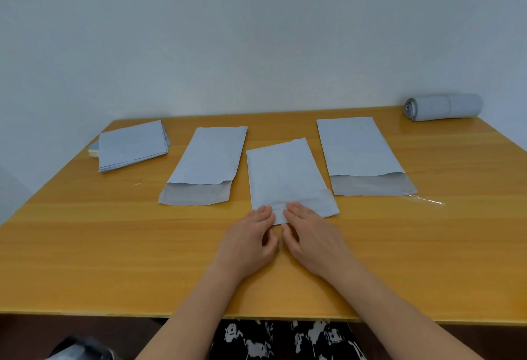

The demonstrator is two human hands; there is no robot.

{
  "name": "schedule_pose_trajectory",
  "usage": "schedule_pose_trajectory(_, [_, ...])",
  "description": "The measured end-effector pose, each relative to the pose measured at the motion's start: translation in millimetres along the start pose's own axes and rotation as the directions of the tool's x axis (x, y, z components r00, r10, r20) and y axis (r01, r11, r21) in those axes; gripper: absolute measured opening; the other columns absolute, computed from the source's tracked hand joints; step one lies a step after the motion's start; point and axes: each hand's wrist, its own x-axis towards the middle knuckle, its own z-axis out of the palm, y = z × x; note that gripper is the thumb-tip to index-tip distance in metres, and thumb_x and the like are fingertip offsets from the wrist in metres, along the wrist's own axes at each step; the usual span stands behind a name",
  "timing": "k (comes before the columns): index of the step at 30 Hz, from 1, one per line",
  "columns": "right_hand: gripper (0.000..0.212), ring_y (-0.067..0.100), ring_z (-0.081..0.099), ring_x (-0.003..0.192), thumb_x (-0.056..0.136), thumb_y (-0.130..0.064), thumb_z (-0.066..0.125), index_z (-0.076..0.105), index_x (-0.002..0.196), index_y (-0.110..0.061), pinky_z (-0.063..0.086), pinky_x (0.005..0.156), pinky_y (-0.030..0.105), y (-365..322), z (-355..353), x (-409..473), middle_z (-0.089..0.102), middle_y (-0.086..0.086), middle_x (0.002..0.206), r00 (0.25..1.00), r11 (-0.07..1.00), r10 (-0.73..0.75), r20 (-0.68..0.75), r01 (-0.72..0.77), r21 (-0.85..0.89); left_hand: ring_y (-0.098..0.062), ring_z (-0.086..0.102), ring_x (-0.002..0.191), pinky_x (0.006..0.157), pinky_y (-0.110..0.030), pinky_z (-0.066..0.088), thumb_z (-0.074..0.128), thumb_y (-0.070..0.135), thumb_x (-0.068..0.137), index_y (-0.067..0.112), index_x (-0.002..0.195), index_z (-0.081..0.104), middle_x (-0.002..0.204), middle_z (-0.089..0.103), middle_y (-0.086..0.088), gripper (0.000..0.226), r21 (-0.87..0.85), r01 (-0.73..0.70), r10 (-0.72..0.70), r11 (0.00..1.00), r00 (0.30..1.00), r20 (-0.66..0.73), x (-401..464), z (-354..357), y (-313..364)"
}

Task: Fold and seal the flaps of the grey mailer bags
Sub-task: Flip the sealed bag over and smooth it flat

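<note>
Wooden table (85, 245): both hands' straight fingers (263, 211) press the middle mailer's (281, 171) folded near edge; bare wood around.

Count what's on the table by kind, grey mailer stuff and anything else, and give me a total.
Single grey mailer bags lying flat: 3 (middle bag flap folded over, left bag and right bag flaps open)
Stack of mailers: 1
Roll of mailers: 1
Clear plastic strip: 1
Total: 6
</note>
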Motion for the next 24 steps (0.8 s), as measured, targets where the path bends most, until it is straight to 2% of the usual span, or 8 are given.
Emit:
schedule_pose_trajectory(4, [0.054,0.01,0.025,0.143,0.101,-0.039,0.029,0.035,0.146,-0.01,0.016,0.114,0.02,-1,1,-1,0.032,0.002,0.154,0.997,0.997,0.065,-0.045,-0.067,-0.042,-0.002,0.029,0.139,0.111,-0.016,0.023,0.045,0.029,0.094,0.02,0.139,0.048,0.149,0.039,0.008,0.046,-0.005,-0.003,0.003,1.0,1.0,-0.028,0,0,0])
schedule_pose_trajectory(6, [0.056,0.011,0.024,0.143,0.101,-0.041,0.029,0.032,0.147,-0.009,0.014,0.114,0.02,0,2,-2,0.03,0.004,0.155,0.996,0.995,0.082,-0.047,-0.084,-0.047,-0.002,0.029,0.139,0.112,-0.014,0.018,0.043,0.03,0.094,0.019,0.139,0.047,0.149,0.039,0.007,0.047,0.004,-0.022,0.022,1.0,0.999,-0.039,-1,0,-1])
schedule_pose_trajectory(9, [0.058,0.008,0.014,0.145,0.1,-0.042,0.03,0.026,0.149,-0.011,0.003,0.112,0.018,6,1,-7,0.021,0.001,0.158,1.0,1.0,0.003,-0.028,-0.003,0.002,-0.007,0.029,0.14,0.113,-0.017,0.011,0.031,0.04,0.092,0.016,0.14,0.046,0.149,0.039,0.003,0.055,0.05,-0.067,0.069,0.997,0.996,-0.051,-5,-1,-1])
schedule_pose_trajectory(12, [0.066,0.001,0.004,0.145,0.095,-0.051,0.015,0.02,0.151,-0.019,-0.002,0.116,0.019,11,1,-14,0.013,-0.006,0.159,0.988,0.992,-0.129,0.081,0.127,0.021,-0.009,0.032,0.139,0.116,-0.023,0.016,0.028,0.042,0.09,0.015,0.138,0.049,0.146,0.042,0.003,0.059,0.05,-0.113,0.116,0.992,0.992,-0.059,-7,0,-2])
schedule_pose_trajectory(14, [0.07,0.0,0.001,0.145,0.091,-0.055,0.007,0.015,0.152,-0.021,-0.001,0.118,0.021,14,1,-16,0.009,-0.008,0.159,0.978,0.988,-0.155,0.141,0.157,-0.006,-0.007,0.036,0.136,0.117,-0.025,0.021,0.024,0.043,0.089,0.017,0.135,0.053,0.143,0.046,0.003,0.06,0.03,-0.111,0.112,0.993,0.993,-0.033,-7,1,-1])
schedule_pose_trajectory(17, [0.071,0.0,0.003,0.145,0.09,-0.055,0.005,0.015,0.152,-0.022,0.0,0.117,0.021,15,0,-17,0.009,-0.008,0.159,0.98,0.991,-0.13,0.148,0.135,-0.021,-0.004,0.038,0.135,0.113,-0.016,0.019,0.02,0.046,0.087,0.018,0.133,0.055,0.141,0.049,0.006,0.063,0.034,-0.087,0.088,0.996,0.996,-0.033,-7,1,-1])
schedule_pose_trajectory(19, [0.07,0.0,0.006,0.144,0.091,-0.055,0.006,0.018,0.152,-0.023,0.002,0.116,0.02,16,-4,-17,0.012,-0.008,0.159,0.985,0.994,-0.107,0.138,0.11,-0.017,-0.002,0.037,0.135,0.111,-0.014,0.02,0.024,0.045,0.089,0.021,0.133,0.055,0.141,0.049,0.008,0.058,0.045,-0.077,0.079,0.996,0.996,-0.038,-6,0,0])
schedule_pose_trajectory(24, [0.051,0.0,0.013,0.143,0.102,-0.042,0.023,0.028,0.149,-0.024,0.008,0.115,0.018,18,-8,-17,0.02,-0.01,0.157,0.993,0.999,-0.049,0.106,0.048,0.014,-0.001,0.037,0.134,0.107,-0.014,0.026,0.034,0.037,0.092,0.023,0.132,0.055,0.141,0.048,0.011,0.048,0.051,-0.072,0.075,0.996,0.996,-0.052,-7,-4,4])
